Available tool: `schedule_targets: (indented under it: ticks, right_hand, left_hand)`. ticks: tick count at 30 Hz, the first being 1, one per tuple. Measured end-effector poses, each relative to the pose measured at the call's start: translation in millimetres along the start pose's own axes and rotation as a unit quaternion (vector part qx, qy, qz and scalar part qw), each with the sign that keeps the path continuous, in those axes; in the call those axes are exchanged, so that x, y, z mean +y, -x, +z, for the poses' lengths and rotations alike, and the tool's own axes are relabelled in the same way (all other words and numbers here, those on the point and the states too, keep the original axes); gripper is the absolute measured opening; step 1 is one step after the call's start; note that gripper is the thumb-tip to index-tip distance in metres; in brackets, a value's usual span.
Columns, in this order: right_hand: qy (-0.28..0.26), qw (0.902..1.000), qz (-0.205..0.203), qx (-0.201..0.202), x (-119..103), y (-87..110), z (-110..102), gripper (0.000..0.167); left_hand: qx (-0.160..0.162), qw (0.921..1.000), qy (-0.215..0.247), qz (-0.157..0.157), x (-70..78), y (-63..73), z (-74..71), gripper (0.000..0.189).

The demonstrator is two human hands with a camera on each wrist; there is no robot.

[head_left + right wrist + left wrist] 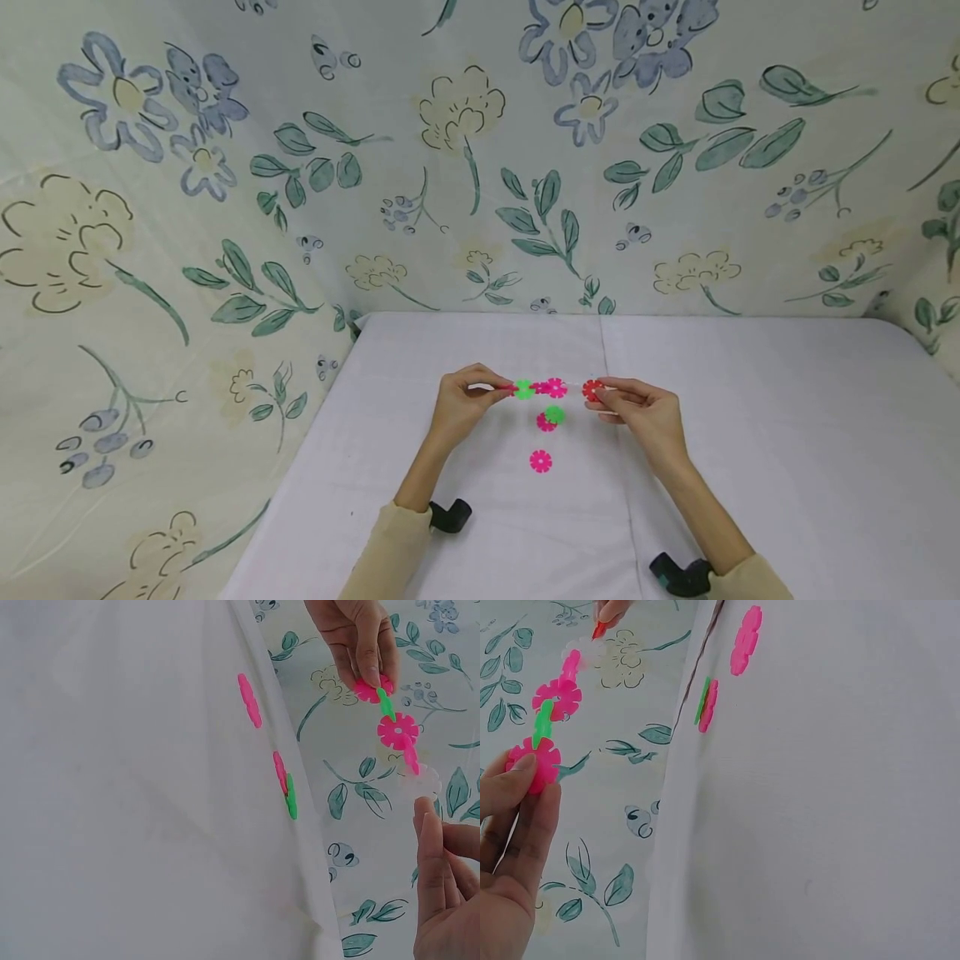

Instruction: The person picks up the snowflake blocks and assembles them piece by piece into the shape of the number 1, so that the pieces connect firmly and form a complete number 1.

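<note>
Between the hands, above the white-covered table, runs a short chain of notched, flower-shaped plastic interlocking discs. My left hand [461, 408] pinches the pink disc [544, 769] at the chain's left end between thumb and fingers. A green disc [523, 389], another pink disc [556, 387], an edge-on pink disc [410, 755] and a clear disc [424, 784] follow it. At the clear disc's side, my right hand [652, 421] pinches a red disc [592, 389]. Whether the red disc is slotted into the clear one cannot be told; the right wrist view hides it behind fingers.
On the white cloth [787, 442] nearer the body lie a loose pink disc [541, 461] and, beyond it, a green disc [554, 415] overlapping a pink disc [545, 423]. A flower-printed fabric [300, 208] hangs behind and to the left of the table.
</note>
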State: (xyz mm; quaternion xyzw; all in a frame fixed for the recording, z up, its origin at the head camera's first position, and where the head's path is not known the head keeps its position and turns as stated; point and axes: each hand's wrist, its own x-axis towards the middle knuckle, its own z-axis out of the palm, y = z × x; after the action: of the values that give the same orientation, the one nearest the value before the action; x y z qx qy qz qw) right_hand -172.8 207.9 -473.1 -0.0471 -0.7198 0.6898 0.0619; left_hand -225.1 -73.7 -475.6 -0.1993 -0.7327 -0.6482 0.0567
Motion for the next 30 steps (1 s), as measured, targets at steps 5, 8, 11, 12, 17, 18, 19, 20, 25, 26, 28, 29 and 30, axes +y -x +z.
schedule_targets:
  ticks: [5,8,11,12,17,18,19,20,25,26,28,29,30]
  right_hand:
    - [0.004,1.0,-0.009,-0.001,0.4,-0.3,-0.3,0.038]
    - [0.002,0.9999,-0.015,-0.006,1.2,-0.8,-1.2,0.038]
    - [-0.001,0.9998,-0.017,-0.013,2.3,-1.8,-2.3,0.038]
    - [-0.001,0.9997,-0.017,-0.015,2.7,-2.1,-2.6,0.038]
    - [0.002,0.9997,-0.015,-0.02,4.1,-3.5,-3.4,0.038]
    - [0.003,0.9997,-0.015,-0.02,4.3,-3.7,-3.5,0.038]
    - [0.003,0.9997,-0.015,-0.02,4.4,-3.8,-3.7,0.038]
    - [0.002,0.9997,-0.015,-0.02,4.5,-3.9,-3.7,0.038]
    - [-0.004,0.9998,-0.014,-0.017,4.5,-3.9,-4.3,0.039]
    - [-0.005,0.9997,-0.014,-0.017,4.5,-3.9,-4.4,0.039]
    - [-0.003,0.9997,-0.015,-0.018,4.6,-3.9,-4.3,0.038]
    - [-0.002,0.9997,-0.014,-0.019,4.6,-3.8,-4.2,0.038]
    - [-0.001,0.9997,-0.013,-0.02,4.7,-3.8,-3.9,0.039]
  left_hand:
    - [-0.013,0.9999,-0.007,0.001,-0.3,-0.1,-0.2,0.012]
    - [-0.018,0.9998,-0.008,0.003,-0.6,-0.3,-0.3,0.012]
    - [-0.017,0.9998,-0.008,0.007,-0.5,-0.3,-0.3,0.012]
    - [-0.017,0.9998,-0.007,0.009,-0.3,-0.3,-0.2,0.012]
    - [-0.018,0.9997,-0.005,0.015,0.4,-0.2,-0.3,0.013]
    - [-0.018,0.9997,-0.005,0.015,0.2,-0.2,-0.4,0.013]
    - [-0.018,0.9997,-0.005,0.015,0.0,-0.3,-0.5,0.013]
    - [-0.018,0.9997,-0.006,0.014,-0.1,-0.3,-0.4,0.013]
    - [-0.014,0.9998,-0.01,0.012,-0.5,-0.1,-0.4,0.013]
    - [-0.013,0.9998,-0.009,0.011,-0.1,0.2,-0.3,0.013]
    - [-0.013,0.9999,-0.007,0.009,0.0,0.3,-0.3,0.013]
    - [-0.013,0.9999,-0.007,0.008,0.0,0.3,-0.3,0.013]
    - [-0.014,0.9999,-0.006,0.007,0.0,0.2,-0.4,0.012]
